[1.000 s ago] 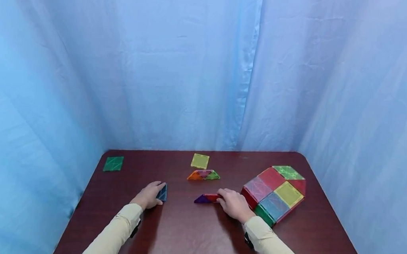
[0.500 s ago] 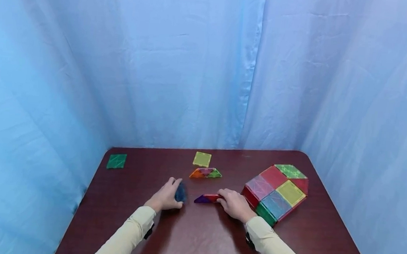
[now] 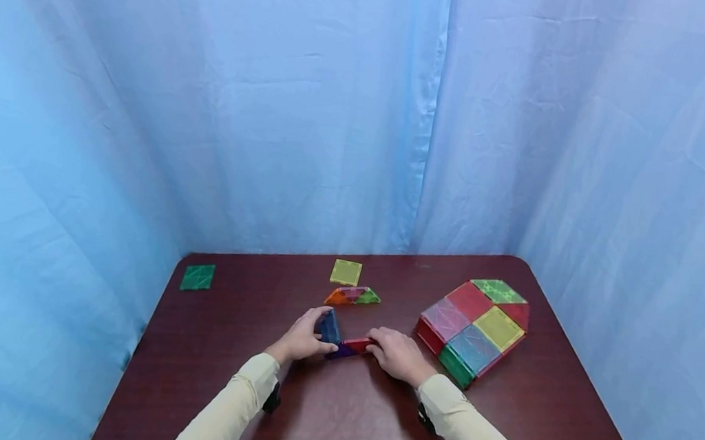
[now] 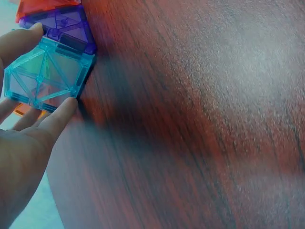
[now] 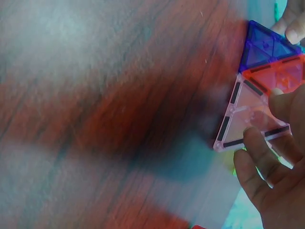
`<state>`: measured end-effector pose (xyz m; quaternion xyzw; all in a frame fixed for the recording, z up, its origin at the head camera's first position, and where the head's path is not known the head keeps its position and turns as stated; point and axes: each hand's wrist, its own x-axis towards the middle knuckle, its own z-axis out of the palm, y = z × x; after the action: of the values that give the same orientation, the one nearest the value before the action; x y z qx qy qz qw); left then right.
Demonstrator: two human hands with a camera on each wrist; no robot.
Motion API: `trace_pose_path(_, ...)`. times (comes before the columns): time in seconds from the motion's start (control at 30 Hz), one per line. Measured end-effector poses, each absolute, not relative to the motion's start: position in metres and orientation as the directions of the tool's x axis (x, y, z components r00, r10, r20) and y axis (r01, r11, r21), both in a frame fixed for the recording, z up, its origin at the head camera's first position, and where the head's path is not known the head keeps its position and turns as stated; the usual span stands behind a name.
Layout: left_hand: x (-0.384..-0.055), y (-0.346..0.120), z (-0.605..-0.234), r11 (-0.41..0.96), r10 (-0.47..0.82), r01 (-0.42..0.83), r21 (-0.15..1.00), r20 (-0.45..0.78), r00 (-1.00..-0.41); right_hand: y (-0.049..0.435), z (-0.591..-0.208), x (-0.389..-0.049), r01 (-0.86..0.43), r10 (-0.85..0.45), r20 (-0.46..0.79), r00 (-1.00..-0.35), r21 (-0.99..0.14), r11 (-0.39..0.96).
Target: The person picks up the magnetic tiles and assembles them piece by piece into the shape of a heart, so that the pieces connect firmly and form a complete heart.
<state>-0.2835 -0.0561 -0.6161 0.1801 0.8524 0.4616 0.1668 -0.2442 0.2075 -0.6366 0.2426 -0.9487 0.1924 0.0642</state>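
My left hand [image 3: 302,338] holds a see-through blue square magnetic tile [image 3: 330,327] upright, thumb at its near edge and fingers along the far one. In the left wrist view the blue tile [image 4: 59,76] stands right at a purple triangle tile [image 4: 71,31], with the thumb over their shared edge. My right hand [image 3: 402,356] pinches the other end of a standing strip of triangle tiles. Its purple [image 5: 267,45], red [image 5: 281,74] and pink [image 5: 248,112] triangles sit edge to edge in the right wrist view.
Behind the hands stands another strip of orange, pink and green triangles [image 3: 353,295]. A yellow square tile [image 3: 345,272] lies behind it. A green square [image 3: 197,277] lies at the far left. A multicoloured tile block [image 3: 471,326] stands right of my right hand. Blue curtains [image 3: 309,140] surround the table.
My left hand has carried the blue tile rightward from its spot at the left, up to the purple end of the strip. My right hand has stayed nearly in place, still holding the strip.
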Motion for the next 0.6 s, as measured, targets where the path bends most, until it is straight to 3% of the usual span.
trace_pose_path(0.2, -0.279, -0.057, -0.618, 0.476, 0.494, 0.134, 0.869, -0.138, -0.858, 0.205, -0.637, -0.241, -0.469, -0.427, 0.193, -0.883, -0.333, 0.818)
trace_pose_path(0.6, -0.271, -0.055, -0.630, 0.399, 0.498, 0.214, 0.891, -0.015, -0.867, 0.205, -0.637, -0.242, -0.465, -0.426, 0.187, -0.885, -0.337, 0.819)
